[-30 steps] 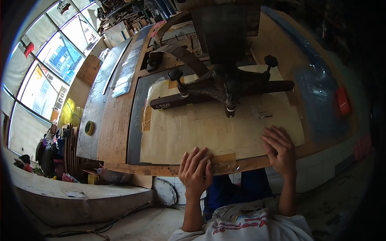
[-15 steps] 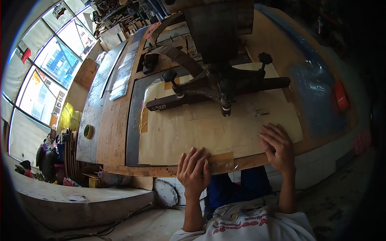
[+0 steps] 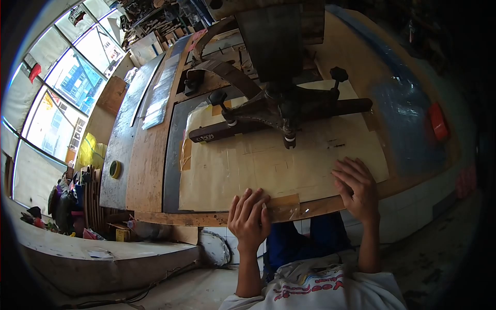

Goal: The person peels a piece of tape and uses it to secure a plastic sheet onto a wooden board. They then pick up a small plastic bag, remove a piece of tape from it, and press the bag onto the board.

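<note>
My left hand [image 3: 248,219] rests at the front edge of the wooden table, its fingers stretched over the near edge of a pale yellowish sheet [image 3: 227,175]. Brown tape [image 3: 284,204] lies on that edge just right of it. Further right, my right hand [image 3: 356,188] has its fingers extended over the sheet's right front part, thumb apart. Neither hand holds anything. Across the sheet's far part stands a dark metal press head [image 3: 281,111] with knobs and a long dark bar [image 3: 217,134]. Short dark marks show on the sheet.
A red tape dispenser or block [image 3: 438,122] lies at the right on blue plastic film [image 3: 400,119]. A tape roll [image 3: 114,169] sits on the left board. Behind the sheet, a curved metal arm [image 3: 227,70] reaches to the press. Windows [image 3: 77,77] line the left.
Almost nothing differs. The view has shifted very slightly, and both hands keep their places at the sheet's near edge.
</note>
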Demonstrator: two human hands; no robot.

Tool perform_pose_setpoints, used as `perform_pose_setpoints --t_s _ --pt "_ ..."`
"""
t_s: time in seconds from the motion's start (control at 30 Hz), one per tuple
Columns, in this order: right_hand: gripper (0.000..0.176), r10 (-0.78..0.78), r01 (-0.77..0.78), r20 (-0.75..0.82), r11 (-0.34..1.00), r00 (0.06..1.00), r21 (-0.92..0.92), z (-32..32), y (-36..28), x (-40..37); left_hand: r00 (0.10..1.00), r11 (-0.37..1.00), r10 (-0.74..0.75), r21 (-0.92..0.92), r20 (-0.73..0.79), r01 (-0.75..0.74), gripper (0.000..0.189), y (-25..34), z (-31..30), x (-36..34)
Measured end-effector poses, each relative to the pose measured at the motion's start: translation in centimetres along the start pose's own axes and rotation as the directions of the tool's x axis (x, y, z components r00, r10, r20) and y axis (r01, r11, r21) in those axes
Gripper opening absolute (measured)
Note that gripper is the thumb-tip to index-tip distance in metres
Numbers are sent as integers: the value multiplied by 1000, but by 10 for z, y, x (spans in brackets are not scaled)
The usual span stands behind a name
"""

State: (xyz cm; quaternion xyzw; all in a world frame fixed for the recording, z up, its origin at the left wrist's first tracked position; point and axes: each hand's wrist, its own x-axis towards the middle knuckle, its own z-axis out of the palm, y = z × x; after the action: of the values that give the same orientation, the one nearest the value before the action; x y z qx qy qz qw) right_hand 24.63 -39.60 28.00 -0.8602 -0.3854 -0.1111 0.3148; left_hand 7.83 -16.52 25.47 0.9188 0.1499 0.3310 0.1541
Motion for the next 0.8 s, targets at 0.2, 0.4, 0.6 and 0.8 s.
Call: perform_pose_setpoints --t_s 0.2,0.4,0.6,0.8 --pt "23 -9 9 -6 1000 1000 3 0 0 0 1000 1000 5 -5 -11 -5 20 -1 1 0" --pt "23 -20 20 -11 1000 1000 -1 0 0 0 990 996 -4 -89 138 16 30 12 -25 13" --pt "24 -37 37 -17 999 999 -5 2 2 -2 970 986 31 -167 242 10 33 1 -51 45" --pt "26 51 -57 104 996 993 63 -5 4 2 949 1000 -11 8 316 9 64 -37 -4 66"
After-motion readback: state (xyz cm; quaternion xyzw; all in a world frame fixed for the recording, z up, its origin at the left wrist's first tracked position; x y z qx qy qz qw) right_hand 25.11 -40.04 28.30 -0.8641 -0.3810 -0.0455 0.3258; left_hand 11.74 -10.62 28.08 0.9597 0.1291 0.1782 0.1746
